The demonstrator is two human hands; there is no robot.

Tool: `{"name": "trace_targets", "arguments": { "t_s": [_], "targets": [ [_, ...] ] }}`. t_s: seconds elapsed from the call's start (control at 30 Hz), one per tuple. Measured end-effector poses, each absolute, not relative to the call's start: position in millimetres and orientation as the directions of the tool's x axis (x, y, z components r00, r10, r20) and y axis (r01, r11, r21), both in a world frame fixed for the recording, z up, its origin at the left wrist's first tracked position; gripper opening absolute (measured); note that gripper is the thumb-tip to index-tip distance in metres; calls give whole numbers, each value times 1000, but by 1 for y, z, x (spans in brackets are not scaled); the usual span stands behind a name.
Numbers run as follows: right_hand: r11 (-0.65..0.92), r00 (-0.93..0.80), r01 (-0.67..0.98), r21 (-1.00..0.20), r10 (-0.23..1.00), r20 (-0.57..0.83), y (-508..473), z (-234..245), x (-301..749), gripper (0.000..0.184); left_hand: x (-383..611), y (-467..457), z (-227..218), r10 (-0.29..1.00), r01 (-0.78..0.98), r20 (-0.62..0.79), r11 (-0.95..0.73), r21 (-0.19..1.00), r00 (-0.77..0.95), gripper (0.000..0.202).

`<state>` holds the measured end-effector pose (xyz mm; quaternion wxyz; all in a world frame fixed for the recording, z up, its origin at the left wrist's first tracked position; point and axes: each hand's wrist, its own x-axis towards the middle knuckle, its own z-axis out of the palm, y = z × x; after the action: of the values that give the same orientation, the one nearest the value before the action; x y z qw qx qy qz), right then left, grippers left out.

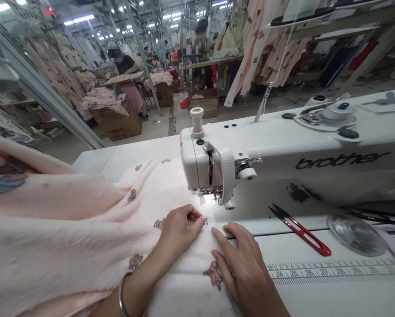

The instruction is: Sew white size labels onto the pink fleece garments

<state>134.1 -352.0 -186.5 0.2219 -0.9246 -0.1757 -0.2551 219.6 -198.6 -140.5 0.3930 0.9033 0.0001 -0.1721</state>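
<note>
Pale pink plush fabric (85, 237) printed with small bears spreads over the sewing machine's bed and drapes off to the left. At its right edge lies a small white label (207, 222) with dark print. My left hand (180, 226) is closed in a pinch on that label, thumb and forefinger together, just in front of the needle area. Resting on the fabric's edge, my right hand (243, 264) has its fingers apart and holds nothing. The white sewing machine head (205, 163) stands just beyond both hands, its lamp lit over the presser foot.
Red-handled thread snips (303, 233) lie right of my right hand, beside a clear round dish (356, 235). A printed ruler (329, 270) runs along the table's front. Black scissors (375, 213) lie farther right. Beyond the table are cardboard boxes (118, 119) and people at other machines.
</note>
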Motion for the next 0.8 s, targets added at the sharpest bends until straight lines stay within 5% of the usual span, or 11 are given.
{"name": "trace_targets", "arguments": {
  "t_s": [0.5, 0.63, 0.8],
  "targets": [
    [-820, 822, 442, -363, 209, 529, -353, -188, 134, 30, 215, -196, -140, -184, 13, -216, -731, 682, 959, 11],
    [-819, 841, 431, -380, 211, 498, -355, -189, 133, 30, 202, -178, -128, -430, -384, 44, -749, 540, 902, 25],
    [-828, 828, 435, -354, 213, 519, -354, -188, 134, 30, 189, -164, -127, -778, -782, 178, -532, 326, 603, 30]
  ]
}}
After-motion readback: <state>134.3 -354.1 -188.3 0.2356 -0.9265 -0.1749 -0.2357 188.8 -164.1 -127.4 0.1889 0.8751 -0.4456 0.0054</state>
